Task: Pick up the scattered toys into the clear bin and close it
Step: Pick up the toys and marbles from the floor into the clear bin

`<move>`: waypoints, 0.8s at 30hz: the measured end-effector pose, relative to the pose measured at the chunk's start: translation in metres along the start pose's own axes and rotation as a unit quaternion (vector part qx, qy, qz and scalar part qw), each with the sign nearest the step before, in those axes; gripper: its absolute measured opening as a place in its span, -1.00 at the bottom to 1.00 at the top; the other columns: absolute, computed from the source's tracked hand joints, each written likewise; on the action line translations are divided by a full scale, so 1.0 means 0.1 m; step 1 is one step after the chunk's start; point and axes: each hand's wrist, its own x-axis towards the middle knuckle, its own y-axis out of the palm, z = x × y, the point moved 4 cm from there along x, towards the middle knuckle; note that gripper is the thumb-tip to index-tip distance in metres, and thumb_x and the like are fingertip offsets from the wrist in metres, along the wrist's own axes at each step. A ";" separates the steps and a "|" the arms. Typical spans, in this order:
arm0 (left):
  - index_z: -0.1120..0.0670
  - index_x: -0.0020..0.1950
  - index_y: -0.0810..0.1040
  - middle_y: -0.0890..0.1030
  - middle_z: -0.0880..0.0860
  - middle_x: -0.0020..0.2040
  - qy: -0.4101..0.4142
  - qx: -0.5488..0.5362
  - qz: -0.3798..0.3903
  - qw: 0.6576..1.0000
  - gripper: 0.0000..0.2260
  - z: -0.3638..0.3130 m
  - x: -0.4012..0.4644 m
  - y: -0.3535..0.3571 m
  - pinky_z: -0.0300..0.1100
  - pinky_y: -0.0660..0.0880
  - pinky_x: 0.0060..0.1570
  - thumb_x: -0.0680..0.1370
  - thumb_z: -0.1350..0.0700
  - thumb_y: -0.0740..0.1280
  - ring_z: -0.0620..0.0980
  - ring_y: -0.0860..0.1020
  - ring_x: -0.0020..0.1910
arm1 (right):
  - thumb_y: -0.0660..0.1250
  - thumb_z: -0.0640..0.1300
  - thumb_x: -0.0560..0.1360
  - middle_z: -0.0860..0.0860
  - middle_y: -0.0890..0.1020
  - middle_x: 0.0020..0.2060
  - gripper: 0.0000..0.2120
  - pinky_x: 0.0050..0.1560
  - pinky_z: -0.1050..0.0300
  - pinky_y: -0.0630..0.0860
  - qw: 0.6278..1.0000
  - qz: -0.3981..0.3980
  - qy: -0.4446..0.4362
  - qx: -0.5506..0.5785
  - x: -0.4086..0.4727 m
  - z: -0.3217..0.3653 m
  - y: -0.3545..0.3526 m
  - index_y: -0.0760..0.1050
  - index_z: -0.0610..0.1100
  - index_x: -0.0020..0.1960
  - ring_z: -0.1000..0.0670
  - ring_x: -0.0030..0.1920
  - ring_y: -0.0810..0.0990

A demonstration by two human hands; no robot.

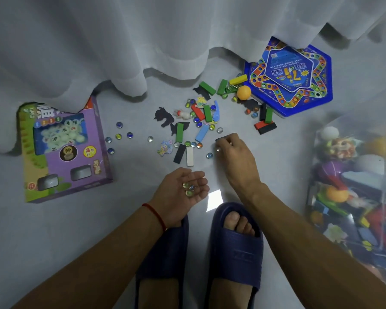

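While the right hand [228,145] reaches forward over the floor [132,219] with its fingers curled down onto something small and dark at its fingertips, what exactly it pinches is too hidden to name; a glint under the knuckles may be a marble, but that cannot be told. Just beside that hand, on its left and slightly nearer the person, lies a loose blue marble [209,155], and this is the closest piece to either hand. The left hand [187,188] sits lower and closer to the body, palm up and cupped, its fingers relaxed around a few collected marbles [188,188] resting in the palm. So the right hand looks like the picker and the left the carrier.

Further out from the right hand, ahead and to its left, the scatter spreads: a black block [179,153] and a white block [189,156] lying side by side with their long axes pointing away from the person, then a light blue block [202,133] slanted, green and red blocks beyond, and an orange ball [243,92] near the blue hexagonal game board [299,90]. More marbles trail off far to the left, toward the purple game box [65,152].

The clear bin [352,192] stands to the right of the right hand, already part-filled with toys, so that hand is much the nearer to it; no lid can be seen.
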 end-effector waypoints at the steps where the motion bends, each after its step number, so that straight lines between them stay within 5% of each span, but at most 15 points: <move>1: 0.31 0.06 0.56 0.58 0.21 -0.15 -0.001 -0.002 0.002 1.000 -0.72 0.00 0.00 0.00 -0.07 0.55 -0.05 0.58 0.12 0.20 0.12 0.55 -0.15 | 0.45 -0.24 0.50 -0.11 0.53 0.18 -0.64 0.06 0.00 0.62 1.000 0.001 -0.005 0.001 0.01 -0.01 0.02 0.53 -0.14 0.28 -0.13 0.09 0.56; 8: 0.32 0.13 0.56 0.58 0.22 -0.11 -0.003 -0.018 0.010 1.000 -0.68 0.02 0.01 0.02 -0.04 0.54 0.02 0.58 0.09 0.21 0.13 0.56 -0.12 | 0.32 -0.23 0.60 -0.18 0.53 0.25 -0.69 0.24 -0.01 0.55 0.999 0.029 0.021 0.032 0.12 -0.06 0.03 0.51 -0.21 0.33 -0.20 0.16 0.57; 13: 0.33 0.23 0.53 0.60 0.26 0.06 0.007 -0.025 0.016 1.000 -0.63 0.00 0.00 0.03 0.00 0.57 0.06 0.60 0.08 0.19 0.19 0.57 0.10 | 0.39 -0.14 0.54 -0.04 0.61 0.03 -0.81 0.03 0.14 0.58 0.987 -0.028 0.076 0.138 -0.07 0.13 -0.28 0.61 -0.11 0.15 0.00 -0.04 0.59; 15: 0.30 0.29 0.51 0.59 0.27 0.21 0.012 -0.028 0.045 0.999 -0.61 -0.02 -0.02 0.03 0.03 0.56 0.12 0.61 0.07 0.16 0.18 0.57 0.20 | 0.42 -0.07 0.51 0.05 0.60 -0.03 -0.83 -0.05 0.23 0.55 0.976 0.006 0.054 0.212 -0.21 0.36 -0.41 0.63 -0.04 0.10 0.10 -0.09 0.56; 19: 0.31 0.32 0.45 0.58 0.24 0.22 0.006 -0.058 0.088 0.994 -0.62 -0.06 -0.05 0.01 0.04 0.52 0.21 0.62 0.10 0.13 0.13 0.56 0.21 | 0.41 0.05 0.53 0.10 0.60 -0.06 -0.80 -0.07 0.30 0.48 0.969 0.111 -0.038 0.219 -0.36 0.70 -0.45 0.63 0.00 0.10 0.13 -0.09 0.52; 22: 0.31 0.17 0.53 0.57 0.25 0.05 -0.005 -0.062 0.062 0.996 -0.70 -0.05 -0.04 -0.02 -0.04 0.54 0.11 0.56 0.14 0.21 0.12 0.57 0.02 | 0.37 -0.03 0.56 0.07 0.61 -0.01 -0.86 -0.04 0.21 0.55 0.974 0.008 0.045 0.223 -0.24 0.46 -0.45 0.64 -0.02 0.07 0.11 -0.06 0.56; 24: 0.32 0.08 0.56 0.58 0.24 -0.05 -0.006 -0.061 0.036 0.997 -0.72 -0.05 -0.03 -0.05 -0.02 0.55 0.08 0.56 0.13 0.22 0.14 0.57 -0.08 | 0.36 -0.03 0.57 -0.02 0.55 0.18 -0.75 0.10 0.08 0.55 0.980 -0.040 0.137 0.142 -0.12 0.14 -0.41 0.56 -0.04 0.23 -0.01 0.14 0.54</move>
